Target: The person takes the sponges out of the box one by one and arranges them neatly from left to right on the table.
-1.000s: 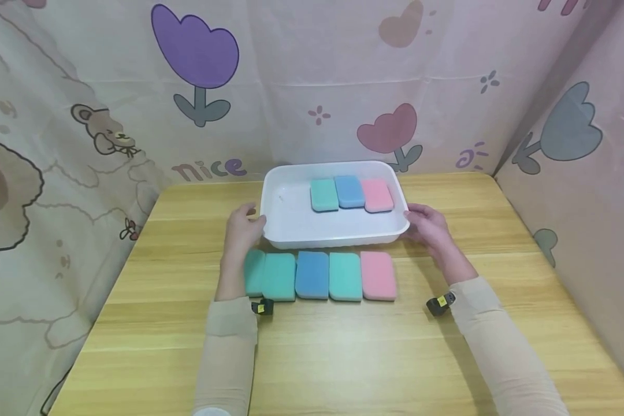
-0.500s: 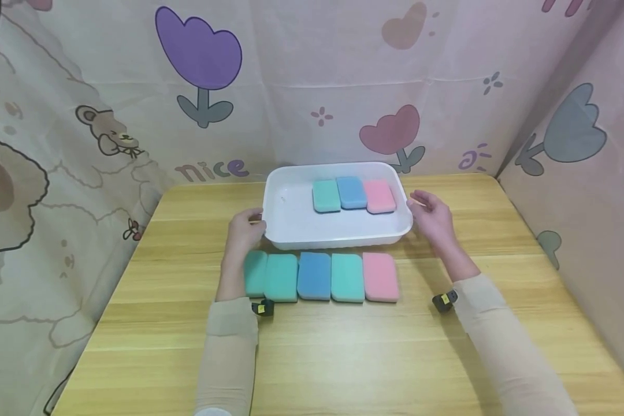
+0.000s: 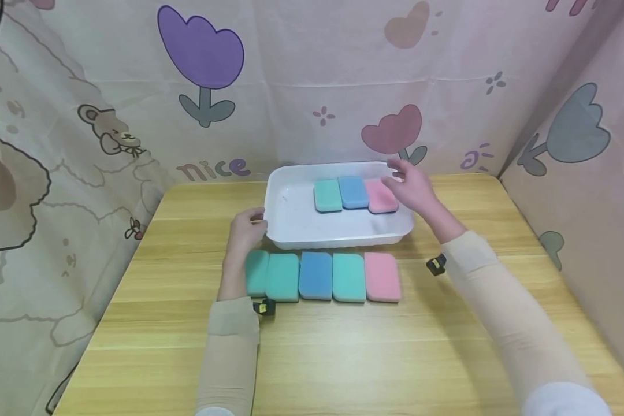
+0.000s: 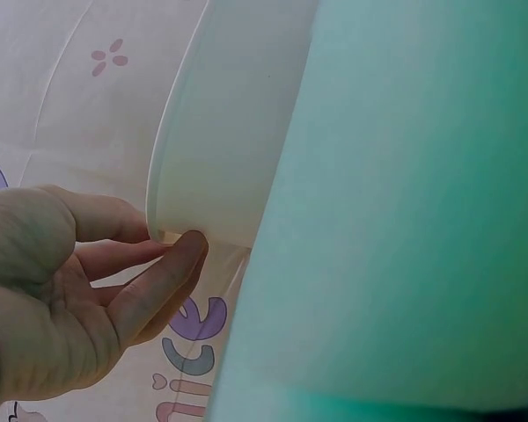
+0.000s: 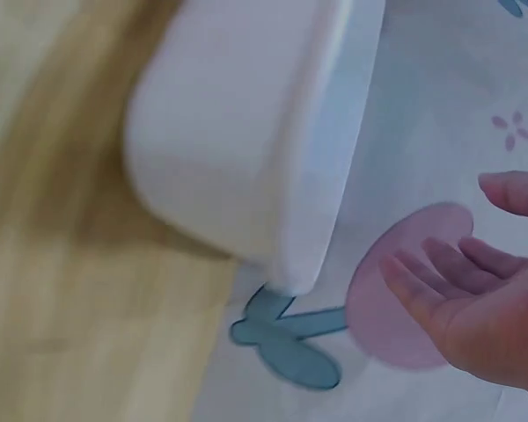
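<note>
The white tray [image 3: 296, 216], round-cornered, sits open side up. Inside, from its middle rightward, 3 sponges lie flat, side by side: inner green sponge [image 3: 327, 196], inner blue sponge [image 3: 353, 193], inner pink sponge [image 3: 382, 200]. Just in front of the tray, 5 more lie in a row, left to right: partly hidden green sponge [image 3: 257, 273], fully visible green sponge [image 3: 283, 277], blue sponge [image 3: 315, 276], paler green sponge [image 3: 349, 277], pink sponge [image 3: 382, 277].

Smooth, slightly glossy plastic tray [image 3: 296, 222] – matt foam-like sponges [image 3: 316, 276] – wood-grain tabletop [image 3: 338, 358]
</note>
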Demonstrator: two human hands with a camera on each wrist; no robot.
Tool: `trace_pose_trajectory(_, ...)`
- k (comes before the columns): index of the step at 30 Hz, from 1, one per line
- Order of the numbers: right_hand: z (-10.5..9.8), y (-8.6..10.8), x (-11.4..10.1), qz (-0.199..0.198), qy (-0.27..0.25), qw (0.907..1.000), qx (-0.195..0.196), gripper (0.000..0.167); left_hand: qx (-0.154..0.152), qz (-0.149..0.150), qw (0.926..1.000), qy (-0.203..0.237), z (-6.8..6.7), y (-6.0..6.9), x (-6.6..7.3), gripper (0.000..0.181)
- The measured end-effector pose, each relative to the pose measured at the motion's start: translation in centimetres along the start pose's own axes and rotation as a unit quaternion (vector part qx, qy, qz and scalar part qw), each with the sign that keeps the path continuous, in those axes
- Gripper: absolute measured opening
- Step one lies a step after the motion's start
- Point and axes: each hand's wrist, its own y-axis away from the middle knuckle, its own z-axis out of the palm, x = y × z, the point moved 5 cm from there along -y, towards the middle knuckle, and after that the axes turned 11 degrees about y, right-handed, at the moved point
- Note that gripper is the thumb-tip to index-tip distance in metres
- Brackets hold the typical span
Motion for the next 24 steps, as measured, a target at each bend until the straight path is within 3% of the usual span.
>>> trace_pose_trajectory(5, 1.5, -2.9, -2.5, -0.023, 0.071, 0.9941, -0.078, 0.06, -0.001, -0.003, 1.0, 0.004, 0.0, -0.2, -0.1, 0.052)
trace_pose_trajectory(13, 4.7, -6.6, -5.0, -0.064, 0.157, 0.9713, -0.167, 0.059, 0.001, 0.001, 1.0, 0.006, 0.1, -0.4, -0.1, 0.052)
trace_pose_trajectory(24, 9.3, -8.7, -6.6, -0.072, 0.202, 0.9416, -0.259, 0.081, 0.001, 0.002, 1.0, 0.001, 0.2, 0.0, 0.1, 0.051)
